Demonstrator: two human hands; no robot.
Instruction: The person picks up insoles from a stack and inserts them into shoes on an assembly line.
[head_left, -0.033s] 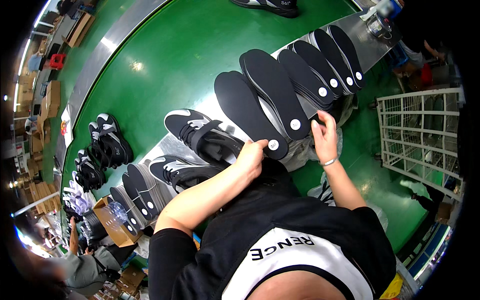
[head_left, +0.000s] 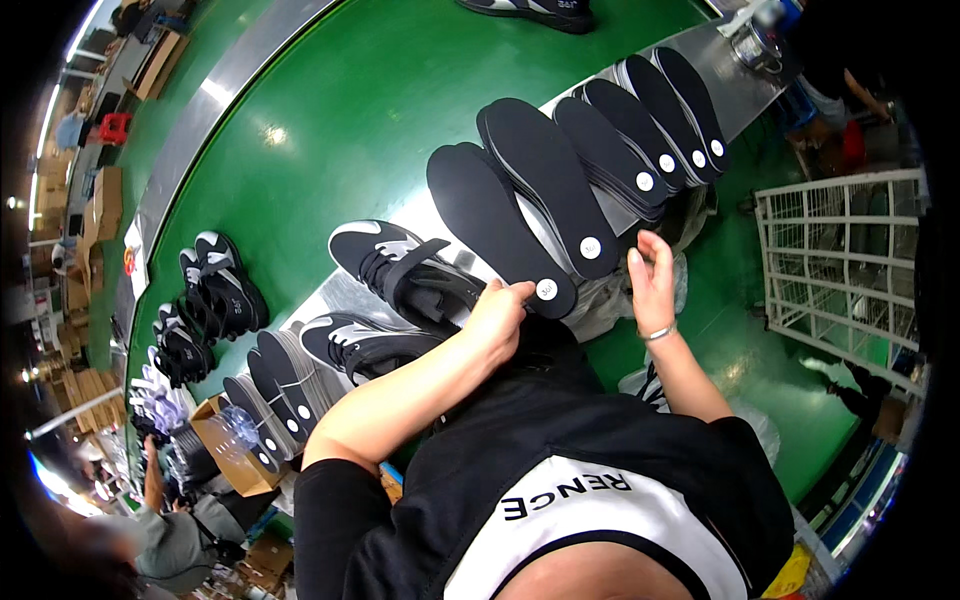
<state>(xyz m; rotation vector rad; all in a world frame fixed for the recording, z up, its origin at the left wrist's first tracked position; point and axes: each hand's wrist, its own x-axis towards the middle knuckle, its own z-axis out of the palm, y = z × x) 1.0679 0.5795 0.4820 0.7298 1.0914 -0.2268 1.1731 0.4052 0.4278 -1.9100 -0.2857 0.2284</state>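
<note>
Black foam insoles lie fanned in overlapping stacks along the grey metal desk edge [head_left: 700,75], and the left hand [head_left: 497,315] pinches the heel end of the nearest insole stack [head_left: 495,225], fingers curled closed around its lower tip beside the round white sticker [head_left: 545,290]. The right hand [head_left: 652,280] is half open, fingers extended upward and touching the crumpled clear plastic wrap [head_left: 610,300] just below the second insole stack [head_left: 545,180]; it grips no insole as far as the view shows. Risk assessment: the stacks overhang the desk edge and rest loosely on one another, so a pull on the nearest stack with only a fingertip pinch could drag neighbouring insoles off in a slide; the loose plastic under the right hand could also snag and shift the second stack. A firmer, fuller grip would likely reduce that risk. Further stacks of insoles [head_left: 640,130] continue toward the upper right. Just left of the left hand, a black and white sneaker [head_left: 400,265] lies on the desk, with another sneaker [head_left: 360,345] nearer the body. More sneakers [head_left: 215,285] sit on the green conveyor surface [head_left: 350,120] at left, and a white wire rack [head_left: 840,260] stands at right.
</note>
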